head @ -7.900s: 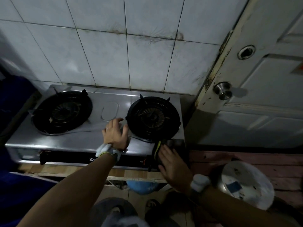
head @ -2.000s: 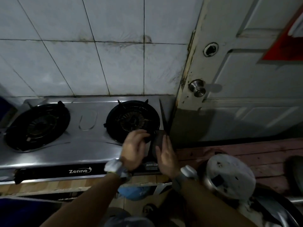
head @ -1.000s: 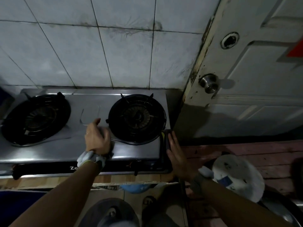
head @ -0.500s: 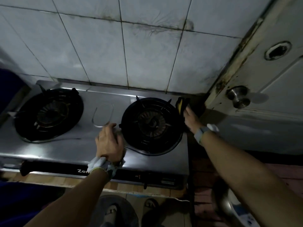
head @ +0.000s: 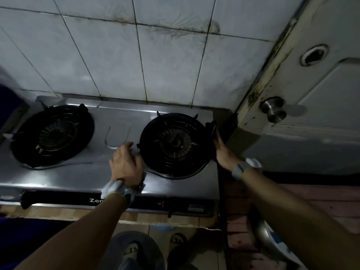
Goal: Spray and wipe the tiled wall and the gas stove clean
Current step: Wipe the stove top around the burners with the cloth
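Note:
The steel two-burner gas stove (head: 171, 184) stands against the stained white tiled wall (head: 167, 61). My left hand (head: 125, 165) rests palm down on the stove top between the left burner (head: 52, 135) and the right burner (head: 173, 145), holding nothing. My right hand (head: 223, 152) lies flat along the stove's right side. Its straight fingers press a dark sponge (head: 211, 126) against the side's upper edge, beside the right burner. Most of the sponge is hidden in shadow.
A white door (head: 315, 114) with a metal knob (head: 273, 111) stands close to the stove's right. A reddish wooden ledge (head: 315, 197) runs below it, with a round white lid (head: 272, 242) under my right arm. My sandalled feet (head: 134, 250) show on the floor.
My right hand has slid the sponge from the stove's back right corner a little forward along its right side. My left hand stays on the stove top between the burners.

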Demonstrator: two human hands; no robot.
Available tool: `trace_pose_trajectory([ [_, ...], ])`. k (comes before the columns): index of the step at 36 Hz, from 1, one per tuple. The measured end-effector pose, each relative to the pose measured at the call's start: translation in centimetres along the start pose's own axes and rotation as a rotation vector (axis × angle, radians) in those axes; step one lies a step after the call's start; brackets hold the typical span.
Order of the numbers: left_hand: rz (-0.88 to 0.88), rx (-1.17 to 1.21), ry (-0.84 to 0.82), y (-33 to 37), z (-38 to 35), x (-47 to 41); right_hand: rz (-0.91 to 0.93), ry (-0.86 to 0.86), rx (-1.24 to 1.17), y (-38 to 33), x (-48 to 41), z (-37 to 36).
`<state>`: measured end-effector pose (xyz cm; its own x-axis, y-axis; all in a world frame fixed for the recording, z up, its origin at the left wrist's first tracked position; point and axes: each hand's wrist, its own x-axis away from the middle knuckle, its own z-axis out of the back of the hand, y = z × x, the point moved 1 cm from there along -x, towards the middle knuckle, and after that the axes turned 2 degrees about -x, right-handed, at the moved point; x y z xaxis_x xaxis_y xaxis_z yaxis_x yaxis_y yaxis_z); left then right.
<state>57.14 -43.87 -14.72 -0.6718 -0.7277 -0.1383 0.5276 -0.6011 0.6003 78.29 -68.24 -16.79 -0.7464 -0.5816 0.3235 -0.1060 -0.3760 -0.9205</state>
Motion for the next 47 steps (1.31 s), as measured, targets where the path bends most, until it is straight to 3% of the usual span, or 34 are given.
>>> trace_pose_trajectory([
  [4,0.011,0.007,0.009,0.0,0.2,0.3,0.114,0.06,-0.054,1.6,5.2,-2.1],
  [7,-0.01,0.009,0.007,0.1,0.3,0.7,0.064,0.081,-0.157,2.0,9.2,-3.6],
  [20,-0.04,-0.023,-0.043,-0.1,0.3,0.6,0.069,0.145,0.005,4.0,14.3,-5.6],
  [26,-0.057,0.018,-0.032,-0.4,0.2,0.3,-0.047,0.182,0.096,3.4,9.2,-3.6],
  [30,-0.002,0.175,0.03,-0.8,0.4,-0.1,-0.082,0.177,0.216,2.0,4.6,-1.9],
  [33,0.027,0.255,0.081,-1.5,1.3,-1.5,-0.121,0.071,0.203,0.7,0.7,0.0],
  [38,-0.093,-0.153,0.083,-5.3,3.1,-5.1,-0.014,-0.001,0.121,-2.2,-4.8,1.8],
  [42,-0.12,-0.259,0.041,-7.8,3.3,-5.7,0.202,0.02,0.489,-3.4,-8.4,3.4],
  [47,-0.008,-0.23,0.064,-7.6,3.2,-5.7,0.218,-0.135,0.734,-5.1,-12.7,3.9],
])
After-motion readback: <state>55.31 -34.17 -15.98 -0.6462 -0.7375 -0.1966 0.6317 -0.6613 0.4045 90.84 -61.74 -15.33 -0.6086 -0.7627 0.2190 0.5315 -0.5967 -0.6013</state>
